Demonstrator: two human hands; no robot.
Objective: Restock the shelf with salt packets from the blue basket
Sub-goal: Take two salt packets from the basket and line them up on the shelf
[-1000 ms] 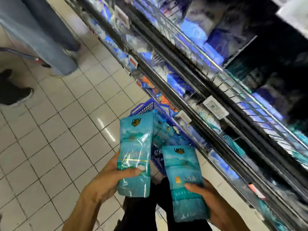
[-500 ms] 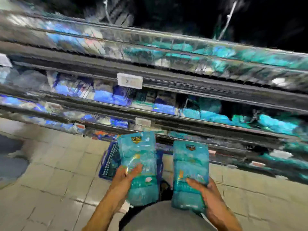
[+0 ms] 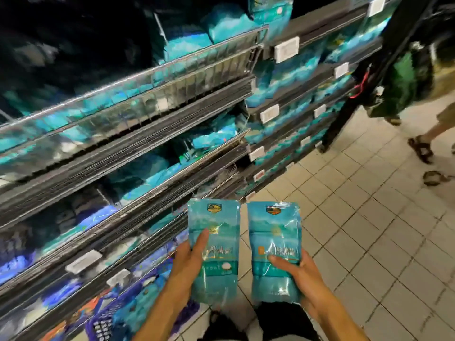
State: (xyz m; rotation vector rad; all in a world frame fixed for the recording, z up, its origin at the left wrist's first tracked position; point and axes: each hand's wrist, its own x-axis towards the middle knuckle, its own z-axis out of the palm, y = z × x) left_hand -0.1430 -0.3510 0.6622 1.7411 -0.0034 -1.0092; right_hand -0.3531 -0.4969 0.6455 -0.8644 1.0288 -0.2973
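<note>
Left hand (image 3: 189,260) gripped one teal salt packet (image 3: 213,249) upright, thumb laid up its front face, remaining fingers hidden behind it. Right hand (image 3: 301,274) gripped a second salt packet (image 3: 273,249) the same way, thumb (image 3: 280,263) across the lower front, other fingers wrapped behind. Both packets stood side by side, close but with a narrow gap between them, tops up, each with a dark badge logo near the top edge and pale print mid-face. They were held low in front of the body, over the tiled floor (image 3: 369,242), just beside the lower shelf edges. Blue basket (image 3: 105,323) sat on the floor at lower left, below the left forearm, only partly in view, with teal packs visible inside. Shelf unit (image 3: 138,153) filled the left and centre: several tiers with wire front rails, white price tags (image 3: 286,49) clipped on the edges, rows of similar teal packets on the upper tiers, blue packs lower down; much of it blurred. At far right another person's sandalled foot (image 3: 421,148) stood on the tiles, well apart from the hands.
</note>
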